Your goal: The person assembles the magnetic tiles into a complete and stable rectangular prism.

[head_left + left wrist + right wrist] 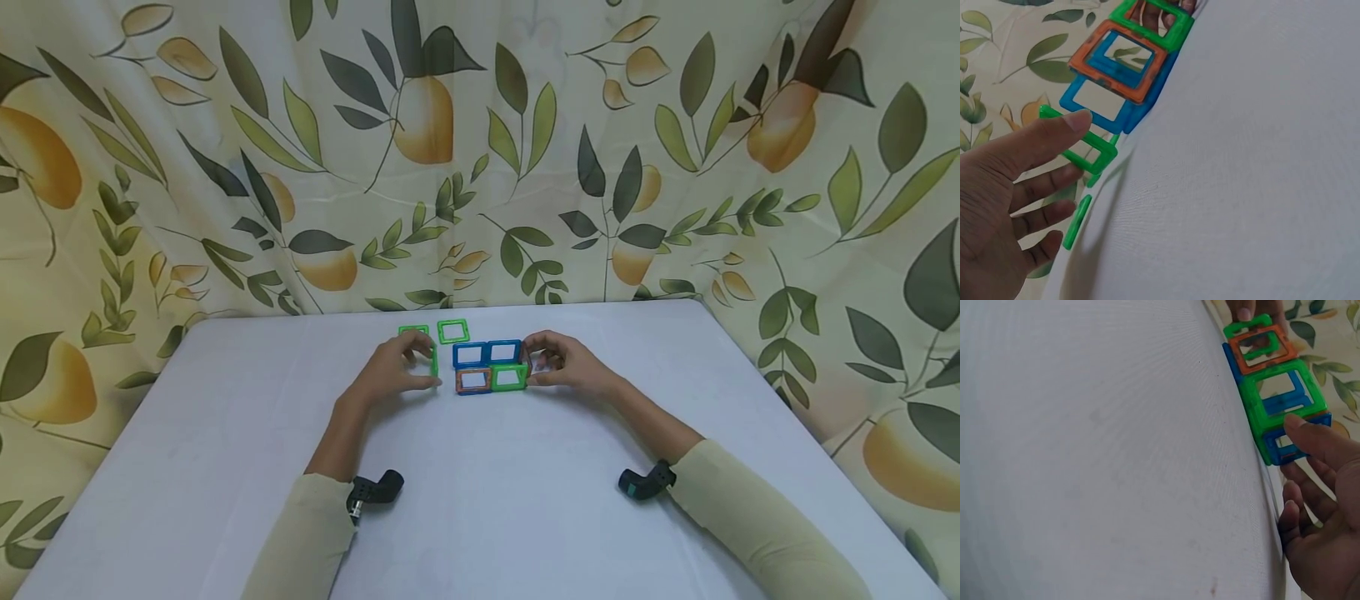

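Note:
My left hand (388, 367) pinches a green square magnetic tile (1102, 162) between thumb and fingers. The tile stands on edge, a small gap left of a box-like structure in the head view. Along the structure's front are an orange tile (1141, 92) and a green tile (1257, 412), with blue tiles (455, 356) behind and at the base. At the structure's right end, my right hand (573, 364) grips the end tile, thumb at the front corner and fingers behind. Part of that end is hidden by the fingers.
Two loose green tiles lie behind the hands: one square (453, 341) in full sight, another (413, 328) partly covered by the left hand. A white cloth (480, 500) covers the table. Behind its far edge hangs a leaf-and-fruit patterned curtain (517, 208).

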The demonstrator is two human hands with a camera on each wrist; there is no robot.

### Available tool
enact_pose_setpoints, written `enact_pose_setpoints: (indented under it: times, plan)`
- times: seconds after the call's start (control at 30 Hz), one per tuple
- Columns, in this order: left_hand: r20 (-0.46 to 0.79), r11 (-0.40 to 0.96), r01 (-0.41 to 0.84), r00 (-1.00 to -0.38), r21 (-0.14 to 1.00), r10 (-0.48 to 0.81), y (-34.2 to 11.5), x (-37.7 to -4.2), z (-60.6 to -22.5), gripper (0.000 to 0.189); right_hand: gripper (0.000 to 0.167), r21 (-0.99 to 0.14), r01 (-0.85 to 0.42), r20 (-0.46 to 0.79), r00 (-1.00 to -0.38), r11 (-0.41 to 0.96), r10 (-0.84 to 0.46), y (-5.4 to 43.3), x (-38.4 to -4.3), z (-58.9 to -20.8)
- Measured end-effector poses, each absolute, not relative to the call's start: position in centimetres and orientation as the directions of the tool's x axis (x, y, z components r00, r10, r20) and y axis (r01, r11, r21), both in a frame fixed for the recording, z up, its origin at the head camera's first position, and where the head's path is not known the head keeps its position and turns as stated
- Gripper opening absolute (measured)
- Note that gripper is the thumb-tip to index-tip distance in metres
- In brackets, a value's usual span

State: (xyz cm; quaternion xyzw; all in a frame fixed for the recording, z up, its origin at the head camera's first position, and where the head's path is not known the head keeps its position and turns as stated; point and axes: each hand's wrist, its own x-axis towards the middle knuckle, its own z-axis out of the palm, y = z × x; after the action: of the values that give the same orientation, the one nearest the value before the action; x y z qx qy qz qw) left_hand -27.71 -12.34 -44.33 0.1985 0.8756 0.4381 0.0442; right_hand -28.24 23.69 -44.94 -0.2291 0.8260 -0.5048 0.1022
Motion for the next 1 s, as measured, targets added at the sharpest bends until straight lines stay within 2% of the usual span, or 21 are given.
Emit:
enact_pose_setpoints:
  times: [1.0]
  plan:
    - [0.133,0.509,0.341,-0.907,0.791,0.4,-10.7,-27.7,-45.0,0.057,0.06,-0.866,-0.291,0.085,-0.888,0.406,-0.453,23.0,-28.0,-45.3]
